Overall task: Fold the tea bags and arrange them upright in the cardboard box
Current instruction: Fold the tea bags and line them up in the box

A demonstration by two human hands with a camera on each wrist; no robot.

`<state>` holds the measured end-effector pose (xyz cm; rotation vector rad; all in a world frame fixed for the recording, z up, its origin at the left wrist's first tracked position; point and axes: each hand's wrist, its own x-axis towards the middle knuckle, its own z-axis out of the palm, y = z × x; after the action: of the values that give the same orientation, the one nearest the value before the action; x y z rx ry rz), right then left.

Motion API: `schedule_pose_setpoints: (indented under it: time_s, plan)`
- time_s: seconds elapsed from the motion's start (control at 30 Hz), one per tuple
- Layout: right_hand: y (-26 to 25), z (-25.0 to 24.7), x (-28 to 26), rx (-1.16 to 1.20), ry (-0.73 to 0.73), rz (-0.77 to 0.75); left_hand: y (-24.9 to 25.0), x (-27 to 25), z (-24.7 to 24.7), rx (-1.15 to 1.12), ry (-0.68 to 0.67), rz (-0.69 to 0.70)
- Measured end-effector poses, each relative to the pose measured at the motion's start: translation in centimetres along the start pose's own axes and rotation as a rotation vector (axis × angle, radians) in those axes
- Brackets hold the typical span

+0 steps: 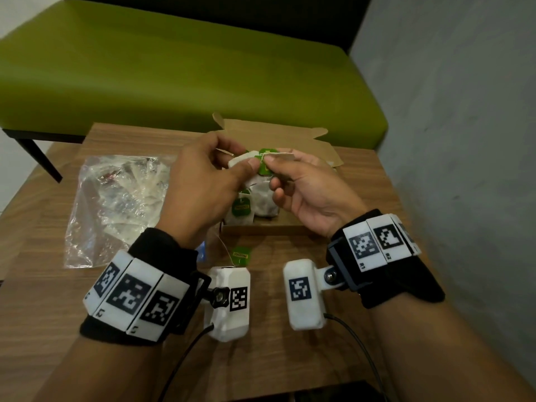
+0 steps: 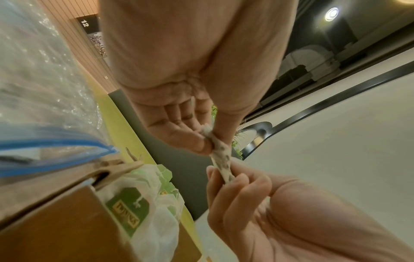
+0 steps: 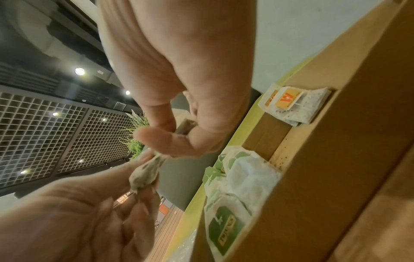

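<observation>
Both hands hold one white tea bag above the open cardboard box. My left hand pinches one end of it and my right hand pinches the other end, by its green tag. In the left wrist view the tea bag runs between my left hand above and the right hand below. The right wrist view shows the same tea bag under my right hand. Several green-tagged tea bags stand in the box.
A clear zip bag lies on the wooden table left of the box. A loose green tag with string lies in front of the box. An orange-tagged tea bag sits in the box's far part. A green bench stands behind.
</observation>
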<state>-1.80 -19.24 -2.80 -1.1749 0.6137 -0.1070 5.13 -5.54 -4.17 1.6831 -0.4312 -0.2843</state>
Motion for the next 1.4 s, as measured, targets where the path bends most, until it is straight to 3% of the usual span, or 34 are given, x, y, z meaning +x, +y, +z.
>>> schedule_pose_setpoints:
  time_s: [0.37,0.53,0.63,0.73,0.93,1.27,1.4]
  plan:
    - [-0.6,-0.4,0.2,0.146,0.224,-0.051,-0.4,0.2,-0.1,-0.138,-0.071,-0.095]
    - [-1.1,-0.7,-0.5,0.447,0.119,0.008,-0.4,0.2,-0.1,-0.175,-0.067,-0.095]
    - [-1.3,-0.8,-0.8,0.478,0.058,-0.001,-0.2,0.0,0.0,-0.156,-0.049,-0.062]
    - [-1.1,-0.5,-0.8,0.357,0.043,-0.027,0.1,-0.1,0.2,-0.127,-0.041,-0.031]
    - [0.2,0.6,0.1,-0.259,0.075,-0.273,0.1,-0.2,0.1,0.014,0.048,0.108]
    - [0.8,0.4,0.6,-0.407,0.238,-0.541,0.0,-0.1,0.2,0.216,0.171,0.210]
    - [0.4,0.2,0.3,-0.315,0.257,-0.474,0.2,-0.3,0.3,0.249,0.198,0.206]
